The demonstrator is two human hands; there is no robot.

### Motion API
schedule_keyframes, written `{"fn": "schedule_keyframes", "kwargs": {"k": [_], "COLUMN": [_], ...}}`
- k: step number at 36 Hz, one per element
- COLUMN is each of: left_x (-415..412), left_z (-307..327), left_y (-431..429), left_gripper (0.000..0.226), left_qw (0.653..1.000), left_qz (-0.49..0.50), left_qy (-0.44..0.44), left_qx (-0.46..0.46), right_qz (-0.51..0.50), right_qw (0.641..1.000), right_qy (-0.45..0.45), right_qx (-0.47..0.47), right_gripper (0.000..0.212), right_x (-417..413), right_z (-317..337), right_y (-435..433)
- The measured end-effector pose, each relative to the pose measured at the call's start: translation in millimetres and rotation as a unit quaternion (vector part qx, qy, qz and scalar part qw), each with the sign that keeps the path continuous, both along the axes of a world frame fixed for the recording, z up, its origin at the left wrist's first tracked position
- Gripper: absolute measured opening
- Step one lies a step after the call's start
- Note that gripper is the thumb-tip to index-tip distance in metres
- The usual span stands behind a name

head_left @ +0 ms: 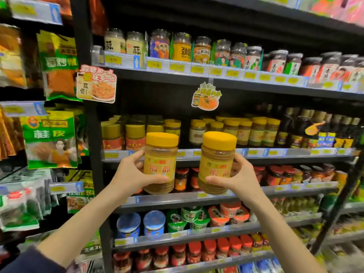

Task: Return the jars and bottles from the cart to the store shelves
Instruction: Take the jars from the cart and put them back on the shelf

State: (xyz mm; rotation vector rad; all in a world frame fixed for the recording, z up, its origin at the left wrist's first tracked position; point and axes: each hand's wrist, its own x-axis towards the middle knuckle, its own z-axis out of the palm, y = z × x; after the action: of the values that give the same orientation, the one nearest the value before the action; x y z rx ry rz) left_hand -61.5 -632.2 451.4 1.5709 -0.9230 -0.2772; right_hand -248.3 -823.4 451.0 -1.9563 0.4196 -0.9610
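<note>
Store condiment shelves (216, 154). Left hand (132, 174) grips one yellow-lidded jar (160, 164), right hand (242, 178) another (216, 166), both raised before the matching-jar shelf; crowded rows risk knocked neighbours.

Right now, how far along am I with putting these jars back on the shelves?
Done: cannot tell from this view; matching yellow-lidded jars already stand on the middle shelf. In hand: your left hand grips the left jar, your right hand the right jar, both raised before that shelf. Left: setting both down, probably in the gap in that row.
</note>
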Motion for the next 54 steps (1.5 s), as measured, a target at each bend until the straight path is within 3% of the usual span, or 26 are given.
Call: {"fn": "schedule_keyframes", "kwargs": {"k": [9,12,18,24,36,54], "left_x": [45.3,62.7,87.2,102.1,94.6,62.0], "left_z": [5.5,8.3,13.4,13.5,12.9,-2.2], "left_y": [-41.5,-48.4,-56.9,-64.7,-75.5,-87.1], "left_gripper": [0.073,0.083,0.067,0.077,0.071,0.081], "left_qw": [1.000,1.000,1.000,0.999,0.995,0.984], "left_qz": [0.003,0.015,0.026,0.041,0.098,0.181], "left_qy": [0.019,0.019,0.000,0.005,-0.025,0.002], "left_qx": [0.003,0.012,0.014,0.018,0.015,0.001], "right_qz": [0.000,0.005,0.020,0.039,0.087,0.157], "right_qw": [0.999,0.999,0.999,0.998,0.990,0.957], "right_qy": [0.029,0.023,0.011,0.024,0.097,0.221], "right_qx": [-0.030,-0.038,-0.045,-0.032,-0.044,-0.100], "right_gripper": [0.079,0.080,0.079,0.087,0.079,0.094], "right_x": [62.4,89.4,137.9,179.9,226.0,250.8], "right_z": [6.3,11.8,20.5,20.1,15.0,10.3], "right_y": [-52.4,-67.0,-89.2,-108.0,-134.4,-150.3]}}
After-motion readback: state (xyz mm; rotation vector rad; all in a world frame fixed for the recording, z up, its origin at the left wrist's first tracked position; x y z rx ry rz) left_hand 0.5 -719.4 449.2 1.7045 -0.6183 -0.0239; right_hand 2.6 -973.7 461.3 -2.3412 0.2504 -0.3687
